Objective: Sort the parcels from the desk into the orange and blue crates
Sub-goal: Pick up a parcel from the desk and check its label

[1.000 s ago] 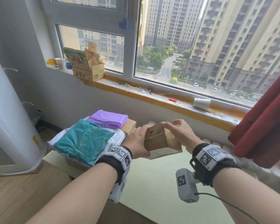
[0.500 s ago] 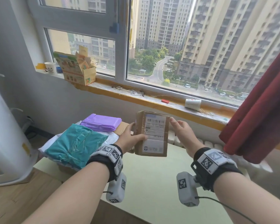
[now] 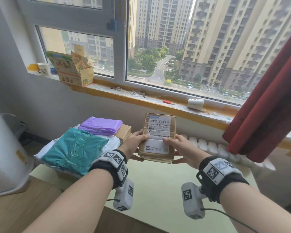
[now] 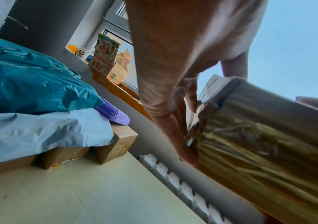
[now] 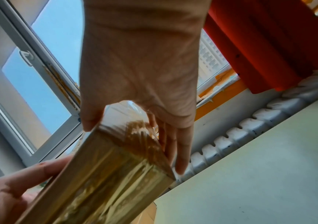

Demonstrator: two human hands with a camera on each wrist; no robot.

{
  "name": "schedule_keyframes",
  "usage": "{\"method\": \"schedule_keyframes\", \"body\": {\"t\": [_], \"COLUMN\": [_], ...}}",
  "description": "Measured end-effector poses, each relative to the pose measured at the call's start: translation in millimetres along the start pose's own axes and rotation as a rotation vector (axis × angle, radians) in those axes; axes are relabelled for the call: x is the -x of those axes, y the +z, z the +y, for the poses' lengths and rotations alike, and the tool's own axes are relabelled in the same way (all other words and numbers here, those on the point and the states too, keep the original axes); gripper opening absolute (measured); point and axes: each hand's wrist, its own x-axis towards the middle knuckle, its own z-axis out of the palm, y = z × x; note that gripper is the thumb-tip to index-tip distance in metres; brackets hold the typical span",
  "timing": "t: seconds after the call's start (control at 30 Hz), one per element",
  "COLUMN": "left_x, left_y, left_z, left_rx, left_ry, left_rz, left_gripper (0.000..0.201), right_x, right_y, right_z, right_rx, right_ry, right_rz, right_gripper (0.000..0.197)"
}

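A taped brown cardboard parcel [image 3: 158,132] with a white shipping label facing me is held up above the pale green desk [image 3: 158,190]. My left hand [image 3: 136,140] grips its left side, thumb on the label and fingers underneath. My right hand [image 3: 180,147] grips its right side the same way. The parcel's taped underside [image 4: 259,151] fills the left wrist view, and its end [image 5: 119,166] shows in the right wrist view. On the desk's left lies a pile: a teal bag [image 3: 74,148], a purple bag [image 3: 101,125], a white bag [image 4: 39,131] and brown boxes [image 4: 116,144]. No crates are in view.
A window sill [image 3: 141,98] runs behind the desk with an open printed carton [image 3: 71,71], two paper cups [image 3: 195,104] and small clutter. A white radiator [image 3: 208,147] sits behind the desk's far edge. Red curtain [image 3: 267,106] hangs right. A white appliance [image 3: 3,148] stands left.
The parcel has been turned from lying tilted to label side facing me and lifted slightly. Both hands shifted lower on its sides, thumbs now on the label.
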Motion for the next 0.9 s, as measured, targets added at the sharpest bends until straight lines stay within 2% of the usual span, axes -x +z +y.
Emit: {"method": "schedule_keyframes", "body": {"t": [0.13,0.33,0.5,0.7,0.9], "left_x": [-3,-4,-8,-13,-16], "left_y": [3,11,25,66,129], "left_z": [-5,-3,0,4,16], "left_rx": [-0.022,-0.032,-0.077,-0.092,-0.157], "left_ry": [-0.021,-0.019,-0.012,-0.003,0.018], "left_rz": [-0.006,-0.050,-0.088,-0.187,-0.320], "left_gripper": [0.031,0.017,0.025,0.025,0.035], "right_x": [4,6,13,29,61], "right_y": [-4,-8,-16,-48,-96], "right_z": [7,11,20,38,66], "right_rx": [-0.005,-0.088,-0.172,-0.240,-0.305], "right_ry": [0.021,0.017,0.018,0.038,0.066], "right_rz": [-0.026,0.006,0.042,0.156,0.291], "right_gripper": [0.049,0.042,0.035,0.033,0.035]}}
